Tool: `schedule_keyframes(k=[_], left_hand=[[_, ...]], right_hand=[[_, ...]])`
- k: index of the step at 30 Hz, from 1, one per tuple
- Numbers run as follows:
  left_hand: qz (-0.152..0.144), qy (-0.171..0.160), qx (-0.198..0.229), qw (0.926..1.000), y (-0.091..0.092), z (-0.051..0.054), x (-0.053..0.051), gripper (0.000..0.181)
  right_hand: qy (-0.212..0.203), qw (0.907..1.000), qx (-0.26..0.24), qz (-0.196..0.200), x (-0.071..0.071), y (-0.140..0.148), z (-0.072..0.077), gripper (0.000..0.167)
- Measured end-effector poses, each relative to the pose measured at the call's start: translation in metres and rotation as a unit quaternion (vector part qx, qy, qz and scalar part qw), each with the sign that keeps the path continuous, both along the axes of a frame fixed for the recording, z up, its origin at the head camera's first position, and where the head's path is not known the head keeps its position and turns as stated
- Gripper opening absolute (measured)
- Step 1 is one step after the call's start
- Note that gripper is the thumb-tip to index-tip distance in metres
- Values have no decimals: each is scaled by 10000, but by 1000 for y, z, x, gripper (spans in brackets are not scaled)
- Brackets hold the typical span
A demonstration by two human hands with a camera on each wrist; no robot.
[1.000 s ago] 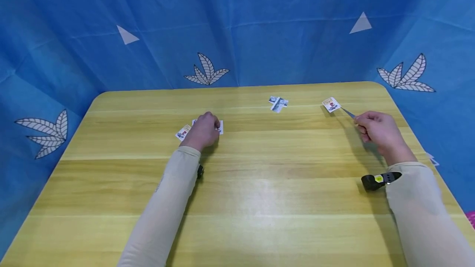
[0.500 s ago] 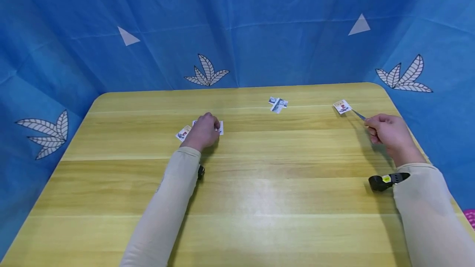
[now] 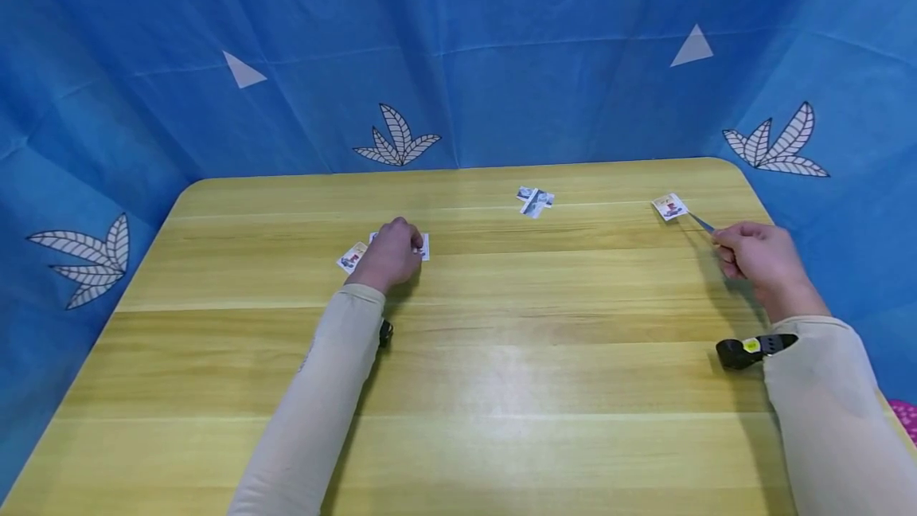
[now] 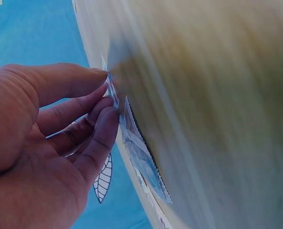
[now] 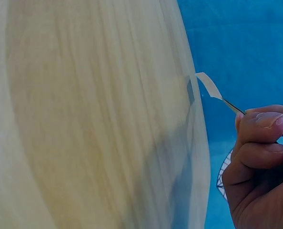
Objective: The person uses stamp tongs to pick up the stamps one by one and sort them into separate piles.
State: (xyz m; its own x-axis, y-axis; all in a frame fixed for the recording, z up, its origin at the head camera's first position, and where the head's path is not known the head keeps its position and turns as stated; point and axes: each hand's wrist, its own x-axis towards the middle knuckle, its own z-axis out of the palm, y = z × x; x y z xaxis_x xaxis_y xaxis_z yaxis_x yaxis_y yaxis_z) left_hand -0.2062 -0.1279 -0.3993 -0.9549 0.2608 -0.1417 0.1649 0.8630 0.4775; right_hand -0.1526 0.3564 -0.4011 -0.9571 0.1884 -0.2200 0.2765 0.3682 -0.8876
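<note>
In the head view my left hand [image 3: 389, 256] is low over small printed cards at the left, partly covering them; one card [image 3: 352, 257] shows by the wrist. The left wrist view shows this hand [image 4: 55, 129] pinching a card [image 4: 112, 89] between thumb and fingers, beside other cards [image 4: 144, 160] on the table. At the right, my right hand [image 3: 762, 261] grips thin blue tweezers [image 3: 702, 223], whose tip holds a small printed card [image 3: 669, 207] above the table. The right wrist view shows that card [image 5: 210, 87] slightly curved, away from the fingers.
Overlapping small cards [image 3: 536, 202] lie near the back edge, between the hands. The wooden table [image 3: 501, 388] has a blue curtain [image 3: 501, 62] behind it and at both sides. Something pink [image 3: 904, 418] shows at the right edge.
My right hand has moved right and slightly toward the front, carrying the tweezers and card along. My left hand has stayed nearly still over its cards.
</note>
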Motion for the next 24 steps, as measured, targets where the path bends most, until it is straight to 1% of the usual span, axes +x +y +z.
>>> schedule_keyframes(k=[7, 12, 17, 21, 24], left_hand=[[-4, 34, 32, 10000, -1, -1, 0, 22], [22, -34, 13, 10000, 0, -1, -1, 22], [37, -18, 41, 10000, 0, -1, -2, 20], [26, 2, 27, 10000, 0, -1, -1, 21], [50, -59, 9, 10000, 0, -1, -1, 22]], right_hand=[[-60, 9998, 203, -17, 6, 6, -2, 30], [-115, 9996, 251, -31, 11, 12, -3, 32], [-230, 9993, 281, -11, 13, 16, -3, 34], [-373, 9984, 407, 96, 14, 18, -4, 34], [-478, 9977, 465, 97, 14, 18, -4, 34]])
